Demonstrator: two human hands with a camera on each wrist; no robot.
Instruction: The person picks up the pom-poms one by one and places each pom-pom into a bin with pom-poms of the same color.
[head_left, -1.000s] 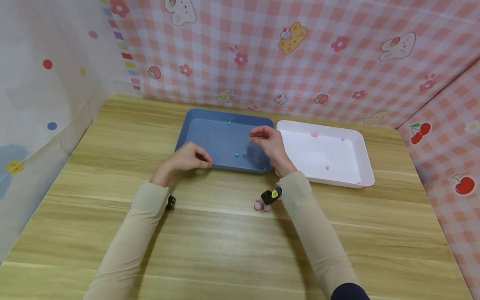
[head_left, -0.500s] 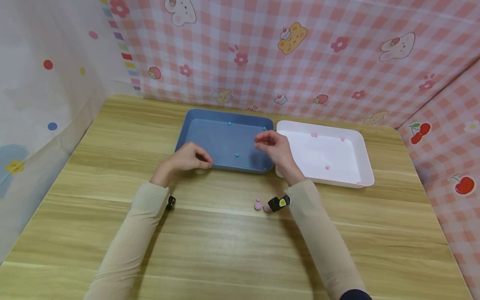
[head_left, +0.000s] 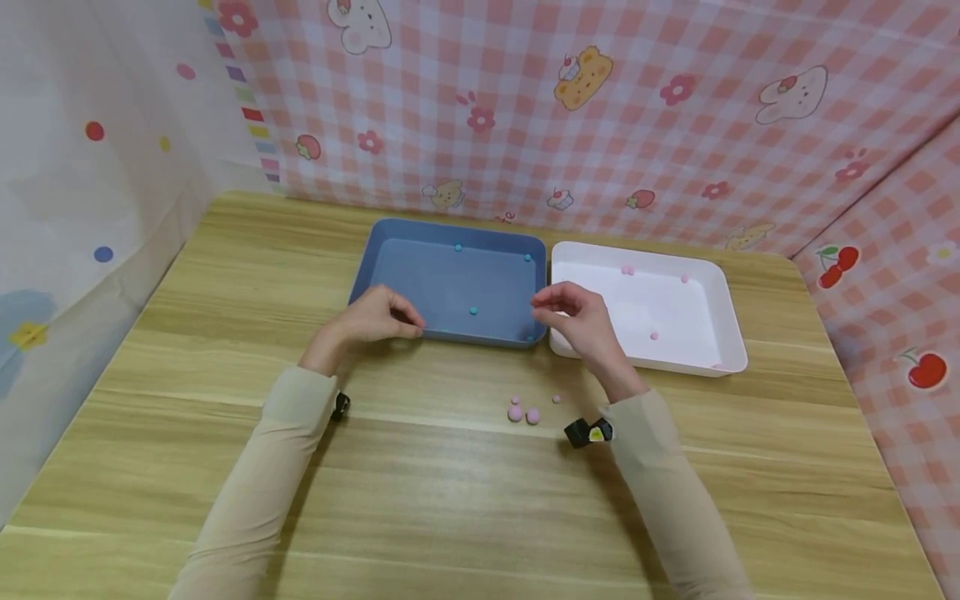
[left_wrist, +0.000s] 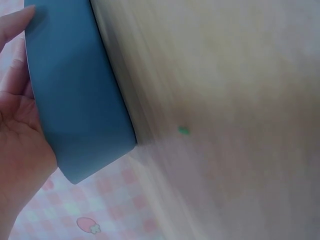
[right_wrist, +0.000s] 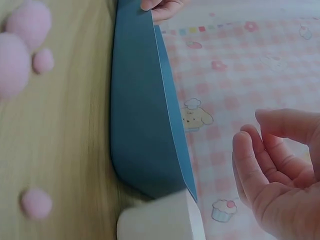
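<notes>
Fingers of the right hand hang loosely curled and hold nothing, poised above the seam where the blue tray meets the white tray. Nearest the person, on the wooden table, three pink pompoms lie loose: two larger ones touching side by side and one small one just beside them to the right, all close to the right wrist. Across the table, the left hand rests against the near wall of the blue tray, its fingers bent with the tips touching the rim; the left wrist view shows the palm beside the tray's outer wall, and whether the fingers actually clamp it cannot be told. Inside the blue tray, four small blue pompoms show: one near the middle, one in the near right corner, and two along the far wall. Beyond the right hand, the white tray holds at least three pink pompoms, with a fourth pink speck at its near edge too small to make out. Pink checked cloth printed with cartoon animals closes off the back.
</notes>
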